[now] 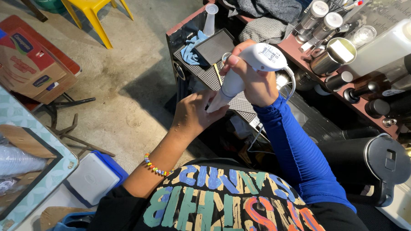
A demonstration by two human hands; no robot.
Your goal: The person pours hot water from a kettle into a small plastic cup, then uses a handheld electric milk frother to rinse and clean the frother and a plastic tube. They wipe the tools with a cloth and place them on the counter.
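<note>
Wrapped around white hand blender (248,69), right hand (257,81) grips its upper body at centre; left hand (194,113), at seven o'clock, pinches blender's lower shaft. Beyond, at one o'clock, steel cup (328,60) on counter (351,104); black kettle (372,164) at four o'clock.

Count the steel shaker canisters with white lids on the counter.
2, side by side at the counter's far end: one shaker canister by the top edge, the second shaker canister just right. Others may be hidden in the clutter.
</note>
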